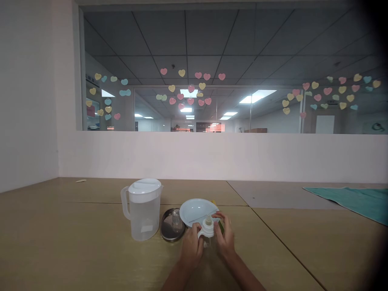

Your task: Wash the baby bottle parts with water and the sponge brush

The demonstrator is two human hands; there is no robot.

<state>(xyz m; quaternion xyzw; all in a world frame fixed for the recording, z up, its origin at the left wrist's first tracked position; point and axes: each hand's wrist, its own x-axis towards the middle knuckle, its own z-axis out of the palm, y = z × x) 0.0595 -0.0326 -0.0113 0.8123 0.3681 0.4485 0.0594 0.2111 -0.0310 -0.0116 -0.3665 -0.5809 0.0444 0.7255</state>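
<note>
White-capped bottle half hidden between left hand, right hand.

White plastic bottle top: lower part hidden behind left hand and right hand, no idea what's under there. Yellow-green object mostly blocked by round pale blue plate, shape unclear. Small clear piece on round dark metal lid too small to make out. Teal cloth cut off by right edge. Pale scrap at far end of table, too tiny to tell.
</note>
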